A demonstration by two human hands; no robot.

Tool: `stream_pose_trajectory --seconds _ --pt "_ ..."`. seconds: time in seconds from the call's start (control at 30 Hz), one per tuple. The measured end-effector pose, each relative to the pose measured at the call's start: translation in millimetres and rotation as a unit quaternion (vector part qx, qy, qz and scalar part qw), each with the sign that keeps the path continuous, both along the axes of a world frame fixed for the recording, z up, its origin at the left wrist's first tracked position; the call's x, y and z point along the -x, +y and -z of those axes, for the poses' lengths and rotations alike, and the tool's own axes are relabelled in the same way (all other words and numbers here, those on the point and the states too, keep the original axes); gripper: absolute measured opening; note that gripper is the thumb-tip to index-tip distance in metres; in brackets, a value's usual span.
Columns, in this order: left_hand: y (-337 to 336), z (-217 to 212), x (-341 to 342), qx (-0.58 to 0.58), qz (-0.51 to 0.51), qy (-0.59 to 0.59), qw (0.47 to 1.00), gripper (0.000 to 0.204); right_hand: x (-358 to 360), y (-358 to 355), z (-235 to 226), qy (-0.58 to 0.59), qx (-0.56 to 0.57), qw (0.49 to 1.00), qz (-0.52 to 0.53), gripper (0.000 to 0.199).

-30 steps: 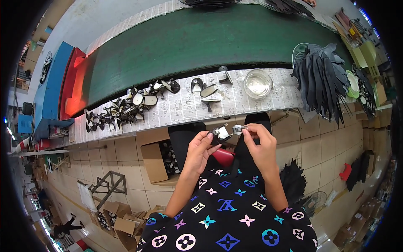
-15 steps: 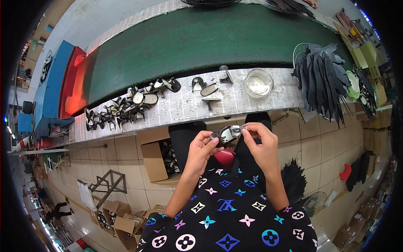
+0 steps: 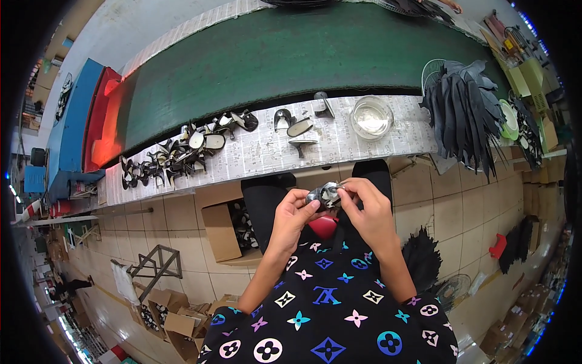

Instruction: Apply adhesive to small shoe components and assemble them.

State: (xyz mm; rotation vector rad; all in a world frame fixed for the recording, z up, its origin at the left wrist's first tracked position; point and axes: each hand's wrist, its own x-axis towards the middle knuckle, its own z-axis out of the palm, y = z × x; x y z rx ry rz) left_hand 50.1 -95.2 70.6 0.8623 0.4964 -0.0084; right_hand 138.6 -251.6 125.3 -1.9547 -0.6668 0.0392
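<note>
Over my lap, my left hand (image 3: 292, 219) is closed round a shoe heel (image 3: 327, 193) with a glossy dark covering and a pale, whitish face turned up. The fingers of my right hand (image 3: 370, 211) pinch the edge of the covering at the heel's right side. Both hands are just in front of the bench edge. On the bench beyond them lie a few loose heels (image 3: 299, 128), dark with pale faces. To their right stands a clear round bowl (image 3: 371, 119); what is in it is hard to make out.
A heap of heels (image 3: 182, 151) covers the bench's left part, near a blue-and-red machine (image 3: 91, 121) glowing at its mouth. Behind runs a green conveyor belt (image 3: 273, 60). Dark strips (image 3: 464, 112) hang over a wire basket at right. A cardboard box (image 3: 222, 233) sits below.
My right hand has shifted slightly left, closer to my left hand, and the heel has turned a little between them. The view has moved slightly.
</note>
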Motion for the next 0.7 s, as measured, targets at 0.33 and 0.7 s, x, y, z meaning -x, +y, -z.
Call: stream_pose_trajectory --seconds 0.33,0.7 --pt "3 -2 0 -0.006 -0.004 0.005 1.0 0.016 -7 -3 -3 -0.081 0.051 0.995 0.039 0.012" --pt "58 21 67 -0.086 -0.214 0.029 0.973 0.018 -10 -8 -1 0.032 -0.026 0.997 0.068 0.008"
